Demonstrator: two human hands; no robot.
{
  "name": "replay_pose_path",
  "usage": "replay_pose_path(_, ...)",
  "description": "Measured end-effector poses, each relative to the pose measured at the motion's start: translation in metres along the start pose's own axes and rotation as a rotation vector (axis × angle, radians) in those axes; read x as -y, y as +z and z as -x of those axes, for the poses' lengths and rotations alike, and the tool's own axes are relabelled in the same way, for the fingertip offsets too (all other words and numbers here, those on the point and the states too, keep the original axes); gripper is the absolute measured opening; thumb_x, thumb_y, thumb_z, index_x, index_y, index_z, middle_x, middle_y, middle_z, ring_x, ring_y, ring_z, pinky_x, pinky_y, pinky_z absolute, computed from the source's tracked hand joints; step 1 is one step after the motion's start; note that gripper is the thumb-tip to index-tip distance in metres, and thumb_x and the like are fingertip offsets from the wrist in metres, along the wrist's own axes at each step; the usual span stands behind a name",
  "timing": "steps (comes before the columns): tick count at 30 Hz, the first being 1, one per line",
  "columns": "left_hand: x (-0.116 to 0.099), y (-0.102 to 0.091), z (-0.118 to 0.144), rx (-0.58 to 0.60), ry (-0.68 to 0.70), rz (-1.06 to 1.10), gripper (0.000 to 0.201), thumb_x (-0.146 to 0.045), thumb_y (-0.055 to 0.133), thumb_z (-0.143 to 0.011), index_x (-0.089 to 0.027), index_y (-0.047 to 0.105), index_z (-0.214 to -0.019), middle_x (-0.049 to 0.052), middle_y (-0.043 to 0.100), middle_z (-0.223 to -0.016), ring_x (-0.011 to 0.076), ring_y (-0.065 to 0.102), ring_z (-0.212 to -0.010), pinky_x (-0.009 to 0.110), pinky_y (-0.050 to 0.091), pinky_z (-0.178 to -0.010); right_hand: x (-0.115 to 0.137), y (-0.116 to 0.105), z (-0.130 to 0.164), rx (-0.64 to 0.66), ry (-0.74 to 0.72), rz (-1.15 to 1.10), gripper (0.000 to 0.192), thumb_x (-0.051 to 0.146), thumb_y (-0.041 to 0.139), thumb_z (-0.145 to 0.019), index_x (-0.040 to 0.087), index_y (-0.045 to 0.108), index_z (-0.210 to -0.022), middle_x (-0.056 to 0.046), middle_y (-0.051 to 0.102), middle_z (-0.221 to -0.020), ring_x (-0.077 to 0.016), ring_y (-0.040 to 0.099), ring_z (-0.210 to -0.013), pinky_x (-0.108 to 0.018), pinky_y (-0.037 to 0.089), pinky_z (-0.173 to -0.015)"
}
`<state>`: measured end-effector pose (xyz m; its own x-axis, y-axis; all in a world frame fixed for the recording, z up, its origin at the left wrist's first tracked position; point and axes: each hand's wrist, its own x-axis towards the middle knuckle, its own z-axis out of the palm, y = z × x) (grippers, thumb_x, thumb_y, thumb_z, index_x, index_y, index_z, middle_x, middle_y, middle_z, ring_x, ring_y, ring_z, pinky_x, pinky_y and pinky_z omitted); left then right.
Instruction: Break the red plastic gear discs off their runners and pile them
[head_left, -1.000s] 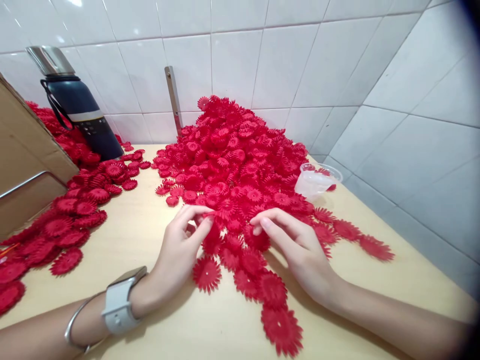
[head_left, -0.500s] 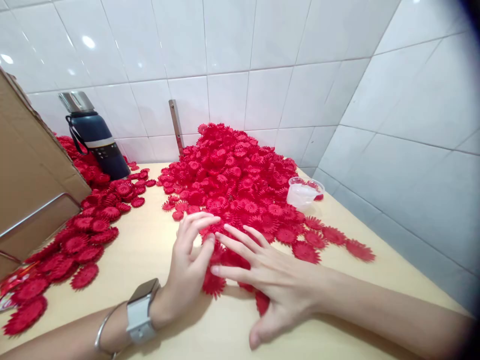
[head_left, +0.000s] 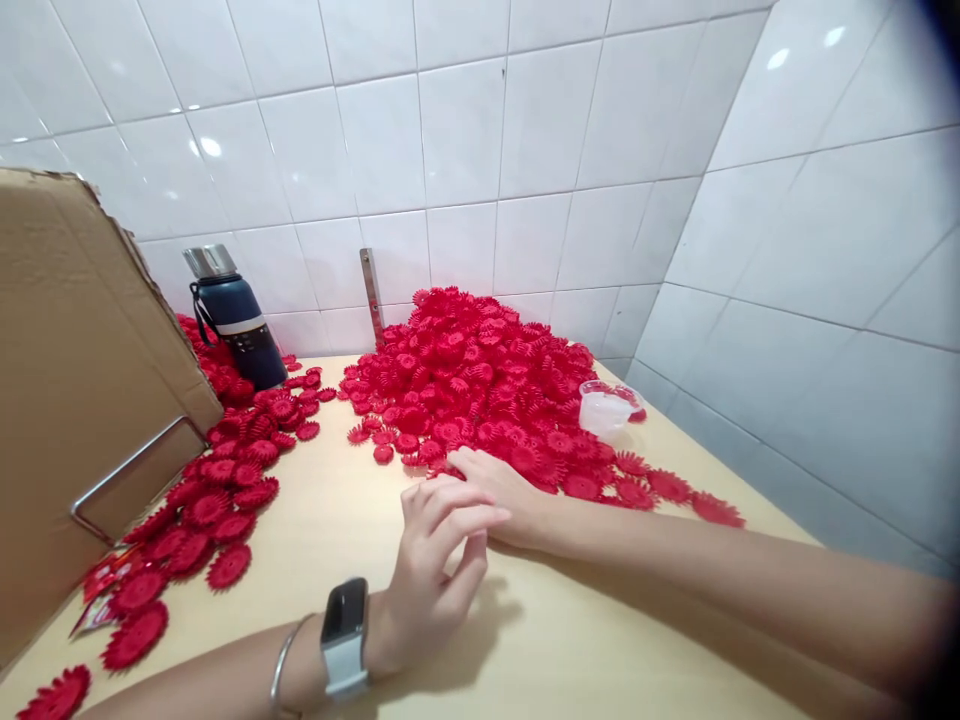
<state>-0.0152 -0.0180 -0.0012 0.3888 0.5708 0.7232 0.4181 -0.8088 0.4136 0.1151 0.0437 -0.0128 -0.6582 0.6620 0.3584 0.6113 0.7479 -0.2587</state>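
"Can you read anything on that bottle?"

"The dark blue bottle (head_left: 240, 325) has a pale band and small light marks below it, too small to read. The red-and-white packet (head_left: 101, 605) at the lower left carries print I can't make out either."

"And the watch?"

"The watch (head_left: 346, 630) on the left wrist, next to a metal bangle (head_left: 282, 665), shows a dark face."

"How are the hands placed?"

"The left hand (head_left: 427, 570) is raised over the surface (head_left: 570, 640), wrist bent up, fingers loosely curled with a gap between thumb and forefinger; I see nothing in them. The right hand (head_left: 510, 495) reaches across behind it, back upward, fingers pointing left at the near edge of the pile. The left hand partly hides them, so I can't tell how far they're parted or whether they hold anything."

"Where are the red pieces?"

"The main pile of red toothed discs (head_left: 480, 375) stands against the tiled wall, a clear plastic cup (head_left: 604, 412) at its right. More discs trail beside the cardboard (head_left: 82, 350) on the left."
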Motion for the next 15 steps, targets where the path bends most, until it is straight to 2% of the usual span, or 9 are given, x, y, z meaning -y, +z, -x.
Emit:
replay_pose_path(2,-0.002,-0.001,0.000,0.022,0.015,0.002,0.031,-0.002,0.043,-0.075,-0.023,0.054,-0.095,0.004,0.061,-0.093,0.0197,0.052,-0.091,0.036,0.035,-0.082,-0.007,-0.012,-0.011,-0.037,0.038,0.095,0.016,0.019,0.046,-0.081,0.016,0.059,-0.073,-0.006,0.056,-0.076,-0.0157,0.048,-0.069,-0.028,0.040,-0.062)
replay_pose_path(7,-0.004,0.000,-0.002,0.024,0.016,0.031,0.028,-0.001,0.043,-0.075,-0.021,0.056,-0.090,0.004,0.063,-0.088,0.0178,0.055,-0.084,0.034,0.037,-0.078,-0.040,-0.046,-0.045,-0.161,0.166,0.280,0.037,0.026,0.022,-0.092,0.012,0.053,-0.106,-0.007,0.053,-0.104,-0.0227,0.048,-0.102,-0.038,0.039,-0.083)
replay_pose_path(8,-0.004,0.001,-0.002,0.009,0.019,0.036,0.027,-0.001,0.043,-0.075,-0.020,0.056,-0.089,0.004,0.064,-0.087,0.0175,0.055,-0.084,0.034,0.037,-0.077,-0.047,-0.048,-0.049,-0.155,0.178,0.301,0.031,0.027,0.030,-0.092,0.013,0.051,-0.110,-0.005,0.052,-0.109,-0.0220,0.051,-0.100,-0.040,0.042,-0.081)
replay_pose_path(9,-0.004,0.002,-0.002,-0.011,0.027,0.041,0.026,-0.002,0.044,-0.074,-0.020,0.057,-0.088,0.004,0.064,-0.085,0.0173,0.055,-0.083,0.033,0.037,-0.076,-0.053,-0.050,-0.052,-0.139,0.187,0.314,0.028,0.027,0.048,-0.085,0.016,0.049,-0.111,-0.008,0.052,-0.112,-0.0195,0.055,-0.094,-0.040,0.046,-0.078)
replay_pose_path(12,-0.003,0.006,-0.001,-0.035,0.051,0.042,0.024,-0.002,0.045,-0.073,-0.018,0.057,-0.086,0.004,0.065,-0.084,0.0168,0.056,-0.082,0.033,0.037,-0.075,-0.059,-0.051,-0.058,-0.102,0.196,0.359,0.027,0.026,0.048,-0.085,0.016,0.050,-0.110,-0.008,0.053,-0.111,-0.0184,0.056,-0.091,-0.038,0.047,-0.076)
replay_pose_path(15,-0.002,0.009,0.001,-0.039,0.122,0.030,0.025,-0.002,0.044,-0.072,-0.018,0.058,-0.086,0.003,0.067,-0.082,0.0153,0.057,-0.080,0.031,0.037,-0.075,-0.048,-0.057,-0.071,-0.118,0.162,0.392,0.022,0.028,0.044,-0.087,0.018,0.054,-0.105,-0.007,0.053,-0.111,-0.0179,0.054,-0.093,-0.038,0.045,-0.080)
